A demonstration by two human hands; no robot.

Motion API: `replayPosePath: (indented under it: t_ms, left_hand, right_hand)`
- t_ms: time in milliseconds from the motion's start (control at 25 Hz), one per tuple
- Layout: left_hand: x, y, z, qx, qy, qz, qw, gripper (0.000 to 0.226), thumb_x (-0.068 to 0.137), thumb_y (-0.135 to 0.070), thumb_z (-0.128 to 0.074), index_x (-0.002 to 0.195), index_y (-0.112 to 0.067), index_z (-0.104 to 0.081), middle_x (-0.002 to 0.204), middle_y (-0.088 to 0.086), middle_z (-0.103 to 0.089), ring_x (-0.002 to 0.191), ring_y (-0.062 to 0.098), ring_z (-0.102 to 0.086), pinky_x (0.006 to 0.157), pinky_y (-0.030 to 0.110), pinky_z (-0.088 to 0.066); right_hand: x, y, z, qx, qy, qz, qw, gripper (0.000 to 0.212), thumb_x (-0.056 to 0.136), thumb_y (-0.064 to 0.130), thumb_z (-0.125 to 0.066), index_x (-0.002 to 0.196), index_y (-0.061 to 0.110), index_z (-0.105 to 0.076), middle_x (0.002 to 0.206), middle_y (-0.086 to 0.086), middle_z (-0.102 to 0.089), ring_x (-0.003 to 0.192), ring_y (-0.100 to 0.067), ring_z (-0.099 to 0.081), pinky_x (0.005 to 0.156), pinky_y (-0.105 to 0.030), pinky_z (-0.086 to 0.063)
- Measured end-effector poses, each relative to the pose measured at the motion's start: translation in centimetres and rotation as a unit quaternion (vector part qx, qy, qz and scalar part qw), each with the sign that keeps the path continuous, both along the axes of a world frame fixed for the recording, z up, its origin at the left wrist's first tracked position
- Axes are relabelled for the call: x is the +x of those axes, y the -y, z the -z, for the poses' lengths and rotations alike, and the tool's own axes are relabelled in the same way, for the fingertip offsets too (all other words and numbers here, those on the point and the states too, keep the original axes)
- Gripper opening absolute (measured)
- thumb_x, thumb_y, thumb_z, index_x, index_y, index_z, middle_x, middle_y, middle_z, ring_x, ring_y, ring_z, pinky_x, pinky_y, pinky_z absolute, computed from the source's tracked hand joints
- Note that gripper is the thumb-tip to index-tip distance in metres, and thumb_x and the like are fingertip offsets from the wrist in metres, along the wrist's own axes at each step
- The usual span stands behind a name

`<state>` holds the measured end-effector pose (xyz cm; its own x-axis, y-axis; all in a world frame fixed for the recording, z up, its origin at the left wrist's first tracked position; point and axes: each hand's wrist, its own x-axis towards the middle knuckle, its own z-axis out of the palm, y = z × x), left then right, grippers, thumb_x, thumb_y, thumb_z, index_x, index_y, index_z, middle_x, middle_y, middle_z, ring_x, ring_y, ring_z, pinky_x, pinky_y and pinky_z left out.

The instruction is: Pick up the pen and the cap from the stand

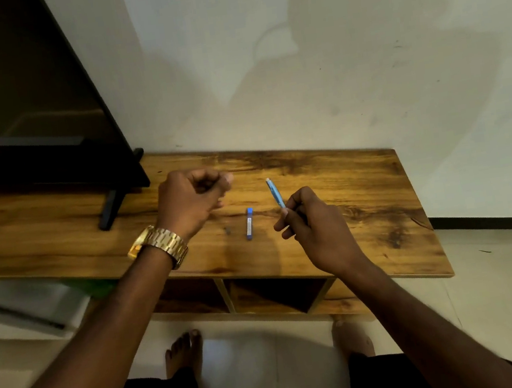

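My right hand (pixel 315 231) pinches a light blue pen-like stick (pixel 274 192) by its lower end, and the stick points up and away over the wooden table (pixel 361 186). My left hand (pixel 192 199), with a gold watch on the wrist, hovers above the table with its fingers curled into a loose fist; whether it holds anything small is hidden. Between the hands a small blue and white tube (pixel 249 224) lies flat on the wood. A tiny dark bit (pixel 227 230) lies just left of the tube.
A black television (pixel 24 103) stands on the table's left part, its foot (pixel 110 209) close to my left hand. A white wall rises behind. Open shelves (pixel 261 294) sit under the tabletop. My bare feet stand on the pale tiled floor below.
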<state>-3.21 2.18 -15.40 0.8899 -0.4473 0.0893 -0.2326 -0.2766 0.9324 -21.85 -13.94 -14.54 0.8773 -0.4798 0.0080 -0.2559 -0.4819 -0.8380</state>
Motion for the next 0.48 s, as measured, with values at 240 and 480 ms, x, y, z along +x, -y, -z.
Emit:
replayPosePath:
  t_ms: [240,480]
  left_hand:
    - [1.2,-0.2,4.6,0.321,0.094,-0.040,0.942,0.013,0.082,-0.024,-0.092,0.087,-0.014,-0.085,0.091,0.002,-0.083,0.082,0.015,-0.076,0.071,0.024,-0.056]
    - [1.7,0.0,6.5,0.341,0.098,-0.043,0.934,0.014,0.079,-0.027,-0.094,0.078,-0.019,-0.082,0.074,-0.009,-0.071,0.067,0.003,-0.061,0.054,0.013,-0.035]
  right_hand:
    - [-0.5,1.4,-0.2,0.007,0.024,0.012,1.000,0.006,0.113,0.020,-0.055,0.111,0.014,-0.056,0.094,0.005,-0.081,0.080,-0.008,-0.078,0.065,-0.010,-0.053]
    - [-0.7,2.2,-0.3,0.055,0.038,0.035,0.997,0.008,0.112,0.021,-0.057,0.111,0.014,-0.059,0.093,0.004,-0.082,0.079,-0.005,-0.078,0.065,-0.011,-0.055]
